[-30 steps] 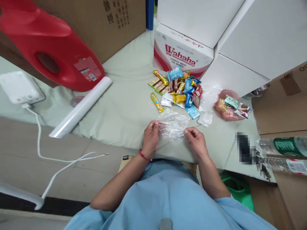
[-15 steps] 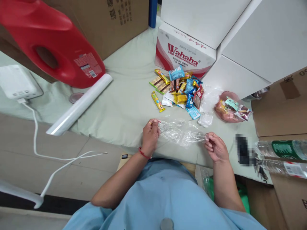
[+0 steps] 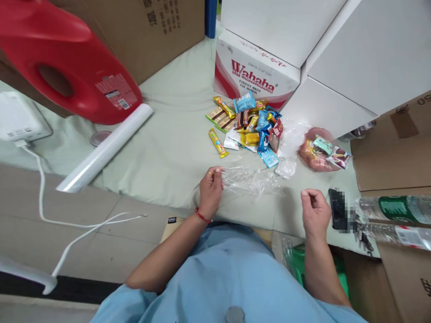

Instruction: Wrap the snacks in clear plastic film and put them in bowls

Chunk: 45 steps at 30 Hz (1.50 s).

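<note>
My left hand [image 3: 211, 190] pinches one end of a crumpled piece of thin clear plastic film [image 3: 249, 180] between thumb and fingers. The film's other end lies loose over the pale green cloth; whether it is a bag I cannot tell. Off to the right, my right hand [image 3: 315, 211] is curled closed, apart from the film, with nothing showing in it. Beyond the film lies a heap of wrapped snacks [image 3: 251, 138], with a yellow snack stick [image 3: 218, 143] at its left side. More clear plastic [image 3: 290, 139] lies between the heap and a pink bowl [image 3: 315, 162] holding several packets.
A Wahaha carton [image 3: 252, 74] stands behind the snacks. At the left are a red jug [image 3: 84, 67], a white roll [image 3: 104, 150] and a white charger [image 3: 22, 119] with a cable. A phone [image 3: 337, 208], keys [image 3: 366, 240] and plastic bottles [image 3: 400, 208] lie at the right.
My right hand has let go of the film's right end, moved right and curled closed. That end has gone slack and drawn back left. My left hand keeps its pinch.
</note>
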Each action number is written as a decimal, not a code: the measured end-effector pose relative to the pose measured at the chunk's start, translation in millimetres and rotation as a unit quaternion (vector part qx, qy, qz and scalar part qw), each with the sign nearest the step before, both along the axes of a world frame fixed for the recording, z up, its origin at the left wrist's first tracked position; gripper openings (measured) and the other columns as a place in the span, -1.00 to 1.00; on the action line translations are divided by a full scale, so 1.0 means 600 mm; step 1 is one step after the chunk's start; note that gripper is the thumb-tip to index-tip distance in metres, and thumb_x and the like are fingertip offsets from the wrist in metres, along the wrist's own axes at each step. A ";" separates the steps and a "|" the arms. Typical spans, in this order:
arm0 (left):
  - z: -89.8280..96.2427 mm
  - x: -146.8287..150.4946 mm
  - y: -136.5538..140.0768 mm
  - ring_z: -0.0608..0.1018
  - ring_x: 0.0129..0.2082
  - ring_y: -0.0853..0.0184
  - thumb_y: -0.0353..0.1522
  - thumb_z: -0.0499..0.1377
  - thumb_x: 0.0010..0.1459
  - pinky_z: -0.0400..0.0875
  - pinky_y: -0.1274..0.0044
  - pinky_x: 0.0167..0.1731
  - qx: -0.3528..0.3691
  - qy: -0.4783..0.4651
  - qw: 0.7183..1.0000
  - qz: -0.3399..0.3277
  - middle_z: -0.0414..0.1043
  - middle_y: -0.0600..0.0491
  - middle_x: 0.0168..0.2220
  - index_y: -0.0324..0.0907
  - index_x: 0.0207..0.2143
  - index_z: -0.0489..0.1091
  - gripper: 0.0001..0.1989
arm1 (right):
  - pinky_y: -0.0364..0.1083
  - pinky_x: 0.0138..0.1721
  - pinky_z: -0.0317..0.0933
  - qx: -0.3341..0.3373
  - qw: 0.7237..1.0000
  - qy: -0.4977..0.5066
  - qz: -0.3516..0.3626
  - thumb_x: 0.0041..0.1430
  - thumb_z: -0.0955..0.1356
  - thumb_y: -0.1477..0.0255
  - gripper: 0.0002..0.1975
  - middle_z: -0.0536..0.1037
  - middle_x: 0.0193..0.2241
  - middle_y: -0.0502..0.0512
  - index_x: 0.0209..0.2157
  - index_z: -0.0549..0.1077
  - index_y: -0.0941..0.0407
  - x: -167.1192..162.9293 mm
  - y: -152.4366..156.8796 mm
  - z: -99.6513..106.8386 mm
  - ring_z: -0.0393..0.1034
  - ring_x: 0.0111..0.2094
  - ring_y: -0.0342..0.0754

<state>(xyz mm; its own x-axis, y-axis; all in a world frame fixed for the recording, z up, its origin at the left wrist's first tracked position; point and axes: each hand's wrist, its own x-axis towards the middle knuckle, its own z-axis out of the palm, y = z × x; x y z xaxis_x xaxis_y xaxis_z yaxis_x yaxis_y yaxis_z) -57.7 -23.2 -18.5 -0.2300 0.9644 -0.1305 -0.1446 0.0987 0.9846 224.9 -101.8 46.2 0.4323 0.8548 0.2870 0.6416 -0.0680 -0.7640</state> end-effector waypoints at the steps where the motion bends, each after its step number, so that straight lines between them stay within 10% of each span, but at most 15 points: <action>1: 0.000 0.001 0.000 0.35 -0.56 0.39 0.06 0.08 0.34 0.23 0.53 -0.51 -0.002 0.003 1.000 -0.003 0.33 0.16 -0.52 -0.09 -0.19 0.47 -0.56 | -0.01 -0.23 0.29 0.024 0.997 -0.053 0.050 0.30 0.41 0.17 -0.75 0.52 -0.34 0.08 -0.27 0.55 0.06 -0.020 0.007 0.006 0.37 -0.30 0.00; 8: 0.005 -0.007 -0.001 0.36 -0.59 0.45 0.09 0.20 0.23 0.24 0.57 -0.58 -0.025 -0.064 0.996 -0.058 0.39 0.14 -0.44 -0.10 0.05 0.43 -0.45 | 0.11 -0.01 0.26 -0.030 0.900 -0.245 0.359 0.35 0.38 0.38 -0.85 0.58 -0.14 0.19 -0.12 0.60 0.03 -0.132 0.090 -0.038 0.34 -0.08 0.13; 13: 0.016 -0.022 -0.021 0.59 -0.16 0.29 -0.01 0.40 0.00 0.44 0.62 -0.53 -0.060 -0.101 0.992 -0.046 0.33 -0.11 0.16 0.01 0.30 0.17 -0.13 | -0.05 -0.26 0.25 -0.062 0.937 -0.209 0.273 0.40 0.30 0.40 -0.82 0.55 -0.30 0.13 -0.22 0.56 0.07 -0.152 0.092 -0.062 0.40 -0.29 0.01; 20: 0.019 -0.001 -0.041 0.56 -0.09 0.18 -0.12 0.41 -0.02 0.52 0.45 -0.22 -0.027 0.066 0.986 -0.147 0.51 -0.08 -0.13 -0.16 -0.33 0.51 -0.67 | -0.09 -0.31 0.26 -0.073 0.965 -0.014 0.253 0.31 0.35 0.28 -0.81 0.55 -0.36 0.06 -0.27 0.57 0.07 -0.198 0.086 -0.053 0.38 -0.40 -0.07; 31: 0.037 -0.018 -0.034 0.46 -0.43 0.42 -0.12 0.37 0.04 0.48 0.53 -0.30 -0.057 -0.248 0.965 -0.060 0.39 0.18 -0.45 -0.12 -0.39 0.30 -0.64 | -0.20 -0.54 0.13 -0.110 0.884 0.428 0.156 -0.07 0.60 0.11 -0.63 0.46 -0.47 -0.06 -0.37 0.56 0.07 -0.163 0.097 -0.032 0.22 -0.51 -0.19; 45: 0.015 -0.032 -0.029 0.42 -0.60 0.47 0.01 0.23 0.21 0.27 0.63 -0.67 -0.059 -0.080 0.994 -0.049 0.33 0.20 -0.44 -0.09 -0.29 0.27 -0.61 | -0.20 -0.70 -0.06 -0.104 0.897 0.421 0.081 -0.05 0.58 0.06 -0.57 0.38 -0.55 -0.12 -0.31 0.54 0.09 -0.119 0.091 -0.053 0.12 -0.65 -0.25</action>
